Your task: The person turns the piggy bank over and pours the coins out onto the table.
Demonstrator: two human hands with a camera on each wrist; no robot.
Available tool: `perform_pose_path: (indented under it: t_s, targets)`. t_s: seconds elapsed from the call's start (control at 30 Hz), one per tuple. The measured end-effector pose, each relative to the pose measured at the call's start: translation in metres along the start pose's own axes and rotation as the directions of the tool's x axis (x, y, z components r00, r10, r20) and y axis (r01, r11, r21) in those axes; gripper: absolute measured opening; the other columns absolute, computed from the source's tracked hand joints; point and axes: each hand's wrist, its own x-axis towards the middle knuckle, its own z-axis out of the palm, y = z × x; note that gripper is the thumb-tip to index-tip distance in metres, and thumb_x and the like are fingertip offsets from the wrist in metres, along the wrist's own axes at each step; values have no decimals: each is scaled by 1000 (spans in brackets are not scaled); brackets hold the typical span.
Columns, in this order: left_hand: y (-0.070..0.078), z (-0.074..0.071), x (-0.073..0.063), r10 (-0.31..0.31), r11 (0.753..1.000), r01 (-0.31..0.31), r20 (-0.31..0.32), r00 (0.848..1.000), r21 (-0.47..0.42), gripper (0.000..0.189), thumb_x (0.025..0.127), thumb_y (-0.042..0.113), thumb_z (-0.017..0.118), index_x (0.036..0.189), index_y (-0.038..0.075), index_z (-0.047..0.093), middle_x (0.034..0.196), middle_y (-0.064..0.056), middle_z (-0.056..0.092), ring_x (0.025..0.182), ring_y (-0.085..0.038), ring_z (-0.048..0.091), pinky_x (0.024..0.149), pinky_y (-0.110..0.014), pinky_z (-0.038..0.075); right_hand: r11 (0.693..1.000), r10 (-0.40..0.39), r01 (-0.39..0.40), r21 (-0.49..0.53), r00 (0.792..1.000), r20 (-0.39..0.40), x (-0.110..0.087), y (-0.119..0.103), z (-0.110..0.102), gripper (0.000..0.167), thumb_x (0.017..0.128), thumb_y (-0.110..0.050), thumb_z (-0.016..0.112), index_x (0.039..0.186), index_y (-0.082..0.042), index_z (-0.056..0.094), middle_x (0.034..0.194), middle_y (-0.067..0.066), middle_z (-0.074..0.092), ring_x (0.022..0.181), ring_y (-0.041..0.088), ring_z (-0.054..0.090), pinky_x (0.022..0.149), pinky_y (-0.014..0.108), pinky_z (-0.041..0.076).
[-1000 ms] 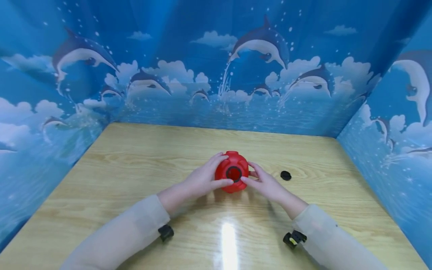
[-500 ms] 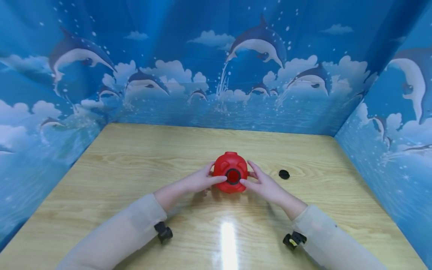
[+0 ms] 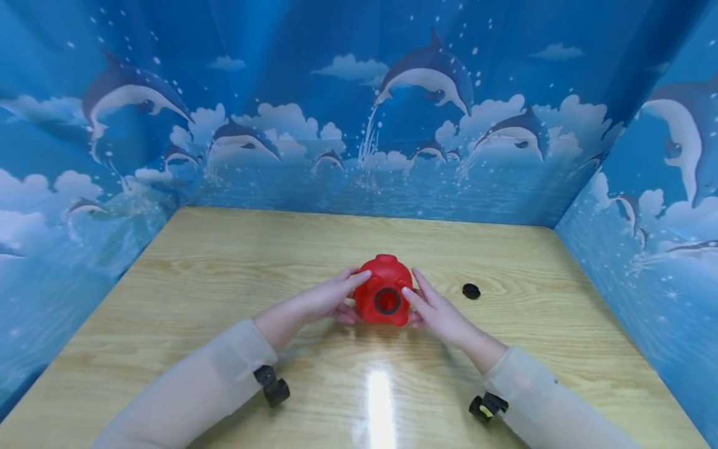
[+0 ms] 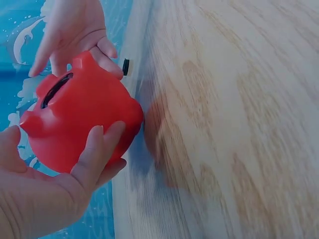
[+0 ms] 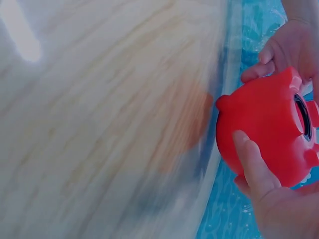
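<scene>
A round red piggy bank (image 3: 387, 272) with stubby knobs is held between both hands over the middle of the table. Its black-rimmed round hole (image 3: 387, 301) is turned toward the head camera. On one side the left hand (image 3: 330, 297) grips it, thumb over the upper part and fingers around the lower side. The right hand (image 3: 443, 317) holds the opposite side, its thumb near the hole and its fingers partly hidden behind the bank. In the left wrist view the red body (image 4: 94, 109) sits close to the wooden surface. A small black plug (image 3: 471, 291) lies to the right of the right hand.
The wood-grain table (image 3: 252, 249) reaches back to a blue dolphin-print curtain (image 3: 314, 181), which also lines both sides. Small black devices (image 3: 272, 386) are strapped at both sleeves. Glare shows on the table near the front.
The piggy bank has tipped so its hole sits lower and faces more toward the front. The left hand has slid from its top to its side, and the thumb has lifted away from the hole.
</scene>
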Motion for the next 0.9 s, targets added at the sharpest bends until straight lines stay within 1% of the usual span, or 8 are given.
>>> perform_pose_path:
  t_s: [0.07, 0.17, 0.2, 0.3, 0.43, 0.53, 0.67, 0.9]
  targets:
    - [1, 0, 0, -9, 1000, 9, -22, 1000, 1, 75, 91, 52, 50, 148, 17, 16, 132, -18, 43, 82, -35, 64, 72, -38, 55, 999, 28, -28, 32, 1000, -9, 1, -2, 1, 73, 98, -47, 37, 150, -10, 2, 141, 24, 36, 81, 29, 62, 76, 41, 53]
    - [3, 2, -2, -14, 1000, 14, -45, 999, 8, 72, 91, 48, 53, 147, 17, 19, 134, -17, 42, 80, -33, 64, 72, -38, 55, 995, 60, -59, 75, 998, -7, 4, -3, 0, 72, 98, -52, 29, 149, -5, 10, 142, 26, 33, 82, 28, 63, 74, 42, 54]
    - [3, 2, -2, -11, 1000, 12, -48, 999, 15, 72, 90, 48, 54, 147, 18, 20, 133, -16, 43, 79, -32, 65, 73, -38, 54, 994, 68, -67, 88, 998, 1, 5, -3, -1, 72, 98, -54, 27, 148, -3, 13, 143, 27, 31, 83, 29, 64, 75, 42, 54]
    - [6, 2, -5, 10, 998, -7, -49, 999, 56, 74, 89, 48, 56, 147, 19, 21, 131, -14, 46, 80, -28, 65, 75, -37, 54, 991, 74, -77, 110, 997, 24, 7, -5, -3, 71, 98, -54, 25, 145, 0, 22, 141, 26, 33, 87, 28, 63, 78, 42, 53]
    - [7, 0, -6, 33, 995, -27, -57, 998, 98, 77, 86, 48, 59, 147, 19, 22, 131, -12, 47, 85, -24, 64, 77, -37, 53, 989, 87, -93, 111, 995, 58, 7, -11, -5, 70, 98, -53, 27, 146, -2, 18, 142, 23, 32, 91, 27, 60, 86, 41, 50]
    - [7, -1, -7, 39, 995, -33, -59, 998, 95, 78, 86, 46, 61, 148, 17, 23, 133, -13, 45, 89, -24, 63, 79, -38, 53, 987, 98, -108, 120, 991, 88, 9, -13, -6, 72, 98, -53, 31, 148, -5, 11, 143, 21, 30, 96, 28, 58, 90, 43, 47]
    - [8, 0, -8, 38, 997, -35, -53, 998, 70, 79, 85, 43, 64, 147, 16, 24, 133, -12, 46, 93, -24, 61, 82, -41, 52, 986, 106, -119, 116, 989, 106, 9, -13, -7, 77, 96, -53, 38, 149, -6, 7, 140, 20, 35, 98, 27, 57, 93, 44, 45]
    - [8, 3, -8, 54, 999, -54, -64, 996, 2, 77, 85, 41, 64, 146, 17, 24, 132, -12, 46, 106, -28, 55, 83, -42, 51, 987, 56, -73, 142, 991, 121, 9, -11, -6, 71, 97, -46, 42, 149, -9, 10, 135, 20, 41, 97, 26, 58, 91, 43, 47]
